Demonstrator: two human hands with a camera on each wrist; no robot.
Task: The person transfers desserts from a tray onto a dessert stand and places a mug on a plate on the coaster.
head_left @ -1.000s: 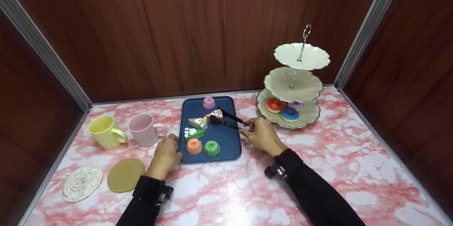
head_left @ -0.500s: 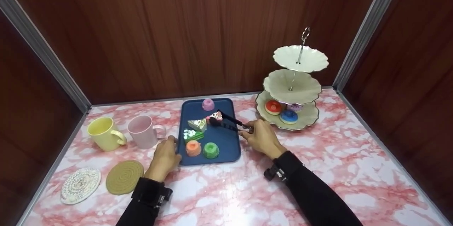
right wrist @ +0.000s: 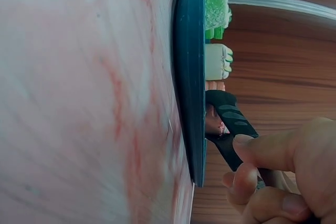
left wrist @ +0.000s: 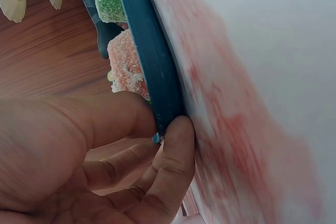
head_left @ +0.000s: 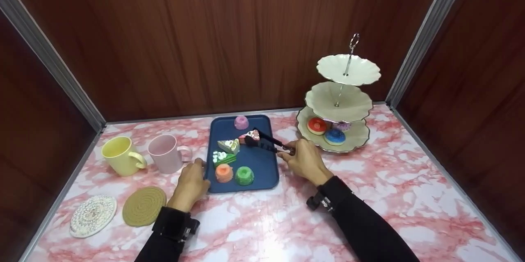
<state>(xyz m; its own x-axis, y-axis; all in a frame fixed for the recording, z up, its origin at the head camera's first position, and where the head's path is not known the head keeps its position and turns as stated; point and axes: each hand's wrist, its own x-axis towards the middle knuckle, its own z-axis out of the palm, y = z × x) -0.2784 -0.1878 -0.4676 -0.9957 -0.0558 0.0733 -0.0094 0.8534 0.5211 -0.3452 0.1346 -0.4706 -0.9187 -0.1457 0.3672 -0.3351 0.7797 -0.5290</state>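
Observation:
My left hand (head_left: 192, 182) pinches the near left corner of a dark blue tray (head_left: 258, 163); in the left wrist view the thumb and fingers (left wrist: 176, 156) meet at its rim. My right hand (head_left: 304, 159) holds black tongs (head_left: 268, 146) over the tray's right edge. The tong tips stand on either side of a pink toy cake slice (head_left: 249, 135). Beside that slice lie a whitish cake slice (head_left: 229, 146) and a green one (head_left: 224, 157). Small ring-shaped cakes, orange (head_left: 224, 173), green (head_left: 244, 176) and pink (head_left: 241, 122), sit at the tray's two ends.
Right of the tray stands a three-tier cake stand (head_left: 340, 102), with a red donut (head_left: 317, 126), a blue donut (head_left: 335, 136) and a partly hidden purple one on its bottom plate. To the left are yellow (head_left: 119, 157) and pink (head_left: 164, 155) mugs and two round coasters (head_left: 144, 206).
The head view has tilted slightly, so the scene sits a little lower. Both hands, the tongs and the cakes keep nearly the same places.

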